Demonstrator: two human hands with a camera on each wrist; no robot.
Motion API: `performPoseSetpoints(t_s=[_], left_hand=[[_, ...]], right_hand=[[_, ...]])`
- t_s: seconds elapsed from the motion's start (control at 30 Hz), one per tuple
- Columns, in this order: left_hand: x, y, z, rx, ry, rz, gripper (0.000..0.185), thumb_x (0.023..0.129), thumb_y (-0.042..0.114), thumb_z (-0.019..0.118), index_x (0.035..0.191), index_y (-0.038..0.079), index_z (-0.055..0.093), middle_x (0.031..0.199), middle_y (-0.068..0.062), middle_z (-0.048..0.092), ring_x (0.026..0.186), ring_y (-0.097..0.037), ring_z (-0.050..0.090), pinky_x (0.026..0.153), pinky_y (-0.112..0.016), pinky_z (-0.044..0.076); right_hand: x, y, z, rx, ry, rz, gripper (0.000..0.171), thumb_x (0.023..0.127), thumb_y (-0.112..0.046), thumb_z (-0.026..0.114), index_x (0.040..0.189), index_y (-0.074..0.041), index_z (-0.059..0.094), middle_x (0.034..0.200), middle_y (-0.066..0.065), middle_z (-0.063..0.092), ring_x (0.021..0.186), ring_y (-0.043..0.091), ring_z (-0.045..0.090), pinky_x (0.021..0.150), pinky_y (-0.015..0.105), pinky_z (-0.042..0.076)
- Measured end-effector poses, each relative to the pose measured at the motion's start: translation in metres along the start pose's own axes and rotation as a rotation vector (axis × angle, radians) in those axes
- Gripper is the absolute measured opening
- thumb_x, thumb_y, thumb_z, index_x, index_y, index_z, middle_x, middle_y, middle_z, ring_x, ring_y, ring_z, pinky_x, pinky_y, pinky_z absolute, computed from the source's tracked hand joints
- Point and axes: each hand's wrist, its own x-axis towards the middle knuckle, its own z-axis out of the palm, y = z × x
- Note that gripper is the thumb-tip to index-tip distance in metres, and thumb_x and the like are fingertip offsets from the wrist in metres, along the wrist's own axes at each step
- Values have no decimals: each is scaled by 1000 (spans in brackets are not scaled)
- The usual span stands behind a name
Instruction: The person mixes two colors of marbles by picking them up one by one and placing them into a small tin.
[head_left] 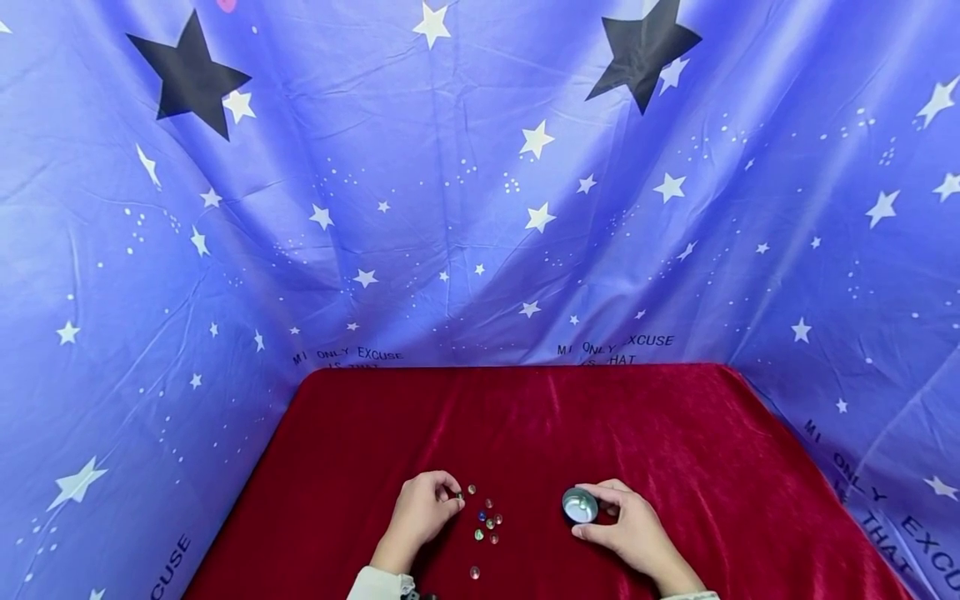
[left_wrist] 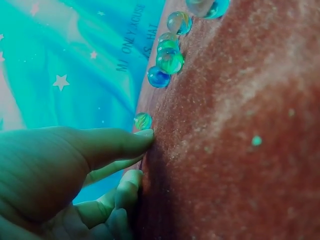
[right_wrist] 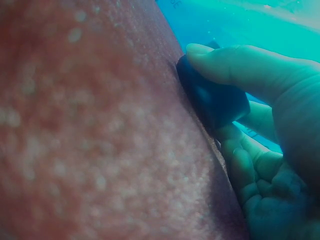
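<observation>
On the red velvet cloth (head_left: 675, 433), my left hand (head_left: 452, 498) lies with its fingers curled. Its thumb tip (left_wrist: 145, 135) presses the cloth right beside a small glass marble (left_wrist: 142, 120). In the left wrist view nothing shows between thumb and fingers. Several more marbles (head_left: 489, 522) lie loose just right of that hand, also seen as marbles (left_wrist: 169, 59) in the left wrist view. My right hand (head_left: 594, 512) grips a small round metal cup (head_left: 579, 505), tipped on the cloth with its mouth facing up and left. The thumb (right_wrist: 225, 62) lies over the cup (right_wrist: 212, 97) and the fingers curl beneath.
A single marble (head_left: 474, 572) lies nearer me, apart from the others. A blue star-printed sheet (head_left: 480, 208) hangs behind and along both sides of the red cloth. The cloth's far edge (head_left: 517, 367) meets that sheet.
</observation>
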Motion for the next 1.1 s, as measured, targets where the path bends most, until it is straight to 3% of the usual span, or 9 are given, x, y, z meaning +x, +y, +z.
performPoseSetpoints(t_s=[0.37, 0.57, 0.83, 1.1], left_hand=[[-3, 4, -1, 10, 33, 8, 17, 76, 16, 88, 79, 22, 72, 69, 14, 58, 64, 2, 50, 62, -24, 43], [-5, 5, -2, -3, 23, 26, 17, 76, 15, 88, 79, 19, 72, 69, 13, 59, 64, 3, 50, 62, -23, 44], [-6, 5, 0, 5, 23, 14, 18, 78, 17, 88, 79, 21, 71, 70, 15, 59, 64, 3, 50, 64, -23, 44], [-3, 15, 1, 5, 38, 31, 19, 77, 17, 87, 77, 24, 70, 70, 16, 59, 64, 4, 50, 63, -22, 44]], right_hand=[[0, 2, 0, -12, 9, -16, 56, 63, -29, 99, 114, -31, 78, 103, -11, 68, 90, 4, 61, 80, 21, 50], [1, 3, 1, -11, 5, 17, 56, 62, -29, 99, 114, -33, 78, 104, -12, 67, 91, 4, 61, 82, 21, 49], [-2, 4, 3, 6, 2, -14, 55, 63, -28, 99, 114, -29, 78, 105, -9, 68, 90, 6, 61, 81, 21, 49], [-2, 3, 1, 20, 2, -16, 54, 64, -28, 99, 113, -31, 78, 105, -10, 68, 91, 6, 60, 81, 22, 49]])
